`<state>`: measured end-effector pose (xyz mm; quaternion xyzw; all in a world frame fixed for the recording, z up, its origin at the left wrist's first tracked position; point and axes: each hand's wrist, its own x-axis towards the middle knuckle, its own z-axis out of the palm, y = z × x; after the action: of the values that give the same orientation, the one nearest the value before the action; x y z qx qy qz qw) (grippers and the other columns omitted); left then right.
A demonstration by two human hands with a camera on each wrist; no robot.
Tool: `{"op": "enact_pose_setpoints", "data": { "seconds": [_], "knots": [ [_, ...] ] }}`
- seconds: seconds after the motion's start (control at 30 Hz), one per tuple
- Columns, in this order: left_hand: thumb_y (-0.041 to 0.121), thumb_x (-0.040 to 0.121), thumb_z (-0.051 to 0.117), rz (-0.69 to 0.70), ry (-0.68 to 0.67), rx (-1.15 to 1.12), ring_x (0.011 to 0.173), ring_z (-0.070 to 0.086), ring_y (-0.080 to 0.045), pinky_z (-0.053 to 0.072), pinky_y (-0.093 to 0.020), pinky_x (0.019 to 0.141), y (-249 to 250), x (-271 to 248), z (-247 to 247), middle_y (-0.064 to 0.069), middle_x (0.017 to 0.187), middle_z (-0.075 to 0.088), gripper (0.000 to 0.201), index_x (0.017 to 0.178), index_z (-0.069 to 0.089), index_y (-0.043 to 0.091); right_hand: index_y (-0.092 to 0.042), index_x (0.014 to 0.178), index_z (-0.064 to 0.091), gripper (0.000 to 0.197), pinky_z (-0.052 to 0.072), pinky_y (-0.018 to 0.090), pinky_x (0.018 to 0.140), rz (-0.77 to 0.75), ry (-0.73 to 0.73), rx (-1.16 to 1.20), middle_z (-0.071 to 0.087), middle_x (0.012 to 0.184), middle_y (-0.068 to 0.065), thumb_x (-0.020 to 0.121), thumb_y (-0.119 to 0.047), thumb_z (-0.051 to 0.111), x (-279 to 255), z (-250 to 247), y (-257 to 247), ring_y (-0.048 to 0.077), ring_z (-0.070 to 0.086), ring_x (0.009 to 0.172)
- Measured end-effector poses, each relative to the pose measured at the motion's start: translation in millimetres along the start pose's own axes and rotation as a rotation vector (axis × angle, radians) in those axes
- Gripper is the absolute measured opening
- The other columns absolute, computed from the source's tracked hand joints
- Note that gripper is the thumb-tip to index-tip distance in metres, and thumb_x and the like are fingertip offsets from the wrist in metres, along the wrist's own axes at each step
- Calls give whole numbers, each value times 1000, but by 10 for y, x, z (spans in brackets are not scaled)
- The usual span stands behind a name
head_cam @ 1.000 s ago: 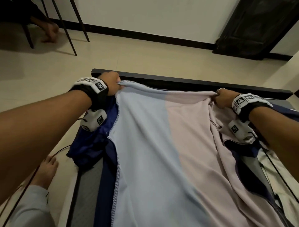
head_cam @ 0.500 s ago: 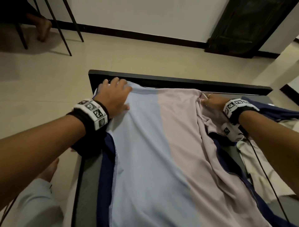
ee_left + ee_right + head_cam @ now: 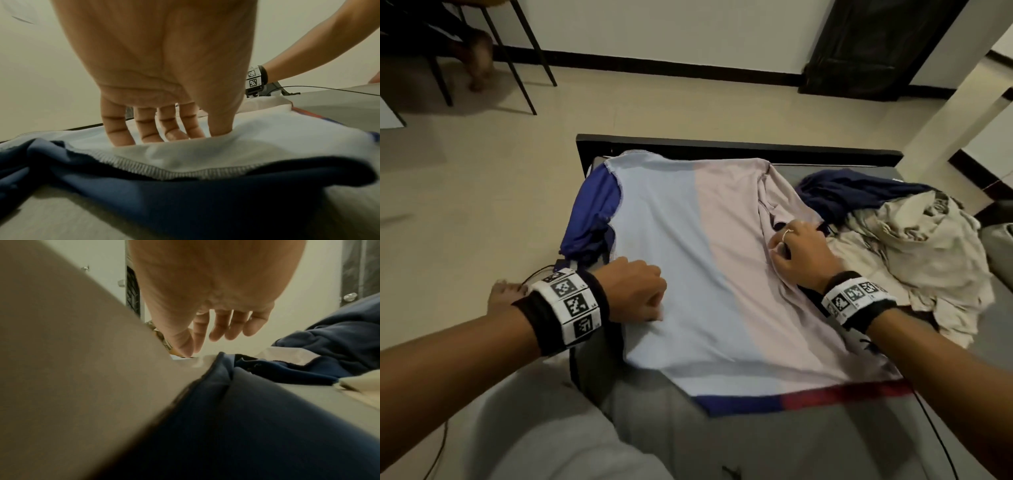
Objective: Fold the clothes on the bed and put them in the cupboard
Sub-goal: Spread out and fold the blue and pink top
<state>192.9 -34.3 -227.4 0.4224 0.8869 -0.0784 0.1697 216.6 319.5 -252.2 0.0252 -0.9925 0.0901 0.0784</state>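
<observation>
I see no readable labels; left hand [image 3: 635, 289] fingers straight, pressing smooth knit shirt [image 3: 688, 257]; right hand [image 3: 799, 255] pinching shirt's pink edge

A shirt [image 3: 698, 267], inside out with seams showing, lies spread flat on a grey bed [image 3: 654, 428]. Its left half is pale blue, its right half pale pink, with dark blue sleeves and a blue-and-red hem nearest the viewer. Just right of it lies a crumpled heap of navy and cream clothes [image 3: 907, 240].
</observation>
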Motion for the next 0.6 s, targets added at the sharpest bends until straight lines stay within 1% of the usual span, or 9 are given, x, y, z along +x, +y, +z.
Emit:
{"op": "enact_pose_setpoints", "data": {
  "seconds": [0.03, 0.1, 0.13, 0.2, 0.3, 0.4, 0.5, 0.57, 0.6],
  "knots": [
    [63, 87, 55, 8, 1, 21, 102, 53, -19, 36, -33, 77, 76, -50, -4, 8, 107, 54, 36, 98, 59, 29, -30, 81, 68, 8, 48, 38, 74, 11, -97, 9, 60, 87, -7, 84, -30, 60, -116, -32, 2, 22, 58, 87],
    [70, 84, 53, 41, 0, 60, 100, 50, -18, 35, -33, 78, 257, -167, -30, 8, 106, 53, 43, 99, 56, 29, -30, 78, 63, 11, 50, 34, 66, 66, -292, 72, 62, 75, -13, 87, -35, 64, -372, -112, 6, 15, 62, 75],
    [72, 82, 54, 62, -22, 68, 97, 51, -18, 38, -33, 79, 339, -217, -55, 8, 104, 54, 46, 97, 56, 28, -30, 79, 64, 12, 51, 31, 66, 94, -348, 91, 64, 73, -13, 88, -39, 65, -472, -152, 5, 12, 63, 72],
    [73, 79, 60, 74, -123, 7, 86, 53, -20, 43, -34, 75, 535, -325, -86, 6, 96, 55, 49, 94, 55, 26, -30, 86, 66, 15, 53, 28, 70, 121, -354, 139, 67, 78, -13, 87, -44, 68, -671, -237, 17, 8, 64, 75],
    [69, 77, 66, 82, -242, -39, 82, 53, -23, 46, -32, 73, 816, -396, -69, 5, 92, 54, 49, 97, 55, 26, -31, 105, 62, 34, 51, 24, 76, 168, -373, 225, 66, 92, -14, 82, -53, 75, -892, -397, -1, 5, 64, 86],
    [64, 73, 74, 105, -186, -46, 103, 57, -27, 46, -35, 83, 1045, -348, 64, -1, 117, 56, 65, 118, 52, 24, -32, 120, 57, 55, 47, 26, 79, 135, -495, 164, 61, 101, -13, 76, -58, 78, -1076, -473, -75, 7, 61, 92],
    [64, 63, 81, 58, -105, 7, 114, 51, -30, 48, -40, 89, 1210, -284, 162, -4, 130, 46, 87, 130, 45, 21, -34, 128, 51, 71, 41, 25, 95, 121, -620, 170, 48, 127, -16, 69, -54, 86, -1318, -484, -110, 8, 50, 120],
    [60, 68, 80, 11, -86, 27, 115, 50, -32, 46, -41, 88, 1252, -264, 169, -5, 129, 45, 81, 131, 47, 21, -36, 134, 44, 87, 34, 30, 110, 93, -677, 171, 32, 148, -10, 63, -53, 89, -1437, -447, -95, 13, 35, 136],
    [54, 77, 75, 0, -74, 27, 116, 50, -33, 46, -41, 89, 1269, -262, 162, -7, 129, 46, 68, 130, 50, 20, -37, 139, 39, 96, 30, 37, 117, 80, -705, 151, 22, 157, -6, 60, -55, 90, -1507, -430, -90, 20, 26, 145]
  ]
}}
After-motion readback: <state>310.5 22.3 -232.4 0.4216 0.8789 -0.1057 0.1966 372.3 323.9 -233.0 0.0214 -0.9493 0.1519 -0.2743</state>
